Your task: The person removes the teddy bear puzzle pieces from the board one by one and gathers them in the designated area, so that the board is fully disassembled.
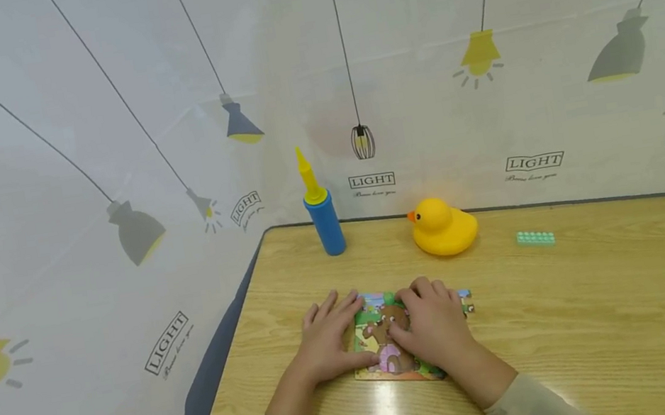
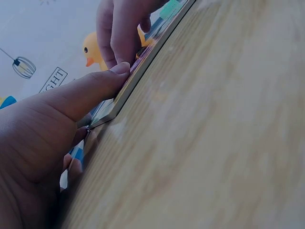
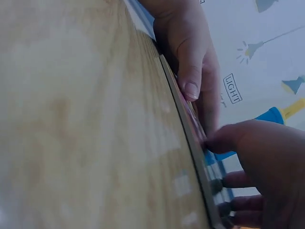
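A jigsaw puzzle [image 1: 388, 363] with brown bear figures and a pink patch lies in a thin board on the wooden table. My left hand [image 1: 329, 340] rests along its left side, fingers extended past the upper left corner and thumb lying on the picture. Over the right part is my right hand [image 1: 436, 321], its thumb touching the middle of the picture and its slightly bent fingers on the upper right. That hand hides much of this side. A jigsaw piece [image 1: 466, 301] with knobbed edges shows just beyond the right hand. In the left wrist view, the left thumb [image 2: 102, 86] lies over the board's edge.
Behind the puzzle stand a blue balloon pump [image 1: 327, 226] with a yellow nozzle and a yellow rubber duck [image 1: 444, 228]. A small mint-green studded block [image 1: 535, 238] lies farther right. A lamp-patterned cloth wall [image 1: 417, 80] borders the table [image 1: 614, 323] at the back and left.
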A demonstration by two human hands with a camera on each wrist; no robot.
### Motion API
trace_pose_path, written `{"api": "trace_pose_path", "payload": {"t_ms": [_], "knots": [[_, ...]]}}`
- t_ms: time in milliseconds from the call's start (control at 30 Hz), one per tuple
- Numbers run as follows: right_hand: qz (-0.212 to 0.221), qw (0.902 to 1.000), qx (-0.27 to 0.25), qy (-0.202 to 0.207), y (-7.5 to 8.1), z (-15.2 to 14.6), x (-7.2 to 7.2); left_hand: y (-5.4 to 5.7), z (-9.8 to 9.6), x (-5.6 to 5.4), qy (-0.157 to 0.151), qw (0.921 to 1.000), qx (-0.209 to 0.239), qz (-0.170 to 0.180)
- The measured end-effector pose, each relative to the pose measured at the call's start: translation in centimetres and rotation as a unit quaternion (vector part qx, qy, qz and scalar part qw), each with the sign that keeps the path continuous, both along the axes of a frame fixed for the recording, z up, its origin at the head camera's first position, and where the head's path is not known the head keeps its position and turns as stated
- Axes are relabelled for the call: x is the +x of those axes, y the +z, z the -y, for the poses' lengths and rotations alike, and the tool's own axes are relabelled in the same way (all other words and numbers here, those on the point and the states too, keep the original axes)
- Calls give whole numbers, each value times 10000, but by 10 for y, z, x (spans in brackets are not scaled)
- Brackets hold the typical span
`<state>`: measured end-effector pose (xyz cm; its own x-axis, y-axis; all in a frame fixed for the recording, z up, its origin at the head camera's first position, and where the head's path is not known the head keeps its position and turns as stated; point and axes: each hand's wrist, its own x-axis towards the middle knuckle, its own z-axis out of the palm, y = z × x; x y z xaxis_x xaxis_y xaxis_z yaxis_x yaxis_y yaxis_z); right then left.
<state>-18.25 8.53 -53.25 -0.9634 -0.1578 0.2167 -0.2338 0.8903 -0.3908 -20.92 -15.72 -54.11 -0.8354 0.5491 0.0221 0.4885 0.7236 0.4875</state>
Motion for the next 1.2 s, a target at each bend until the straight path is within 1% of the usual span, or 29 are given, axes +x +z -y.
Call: {"api": "trace_pose_path", "payload": {"t_ms": [167,333,500,667,967,1200], "knots": [[457,9985,151,271,11,-5,0,1,0,1,-23,10000,22,4],[925,9946,226,416,23,-8,-5,3,0,2,-54,10000,62,28],[1291,9903,332,397,32,-7,-11,1,-2,1,-33,9999,-2,118],[1563,9867,327,298,36,-6,-16,2,-3,0,-32,9999,-49,84],[1696,9851,143,238,39,-4,-17,4,-2,0,31,9999,-90,118],[1561,9874,14,240,37,-1,-16,4,0,1,58,9999,-93,88]]}}
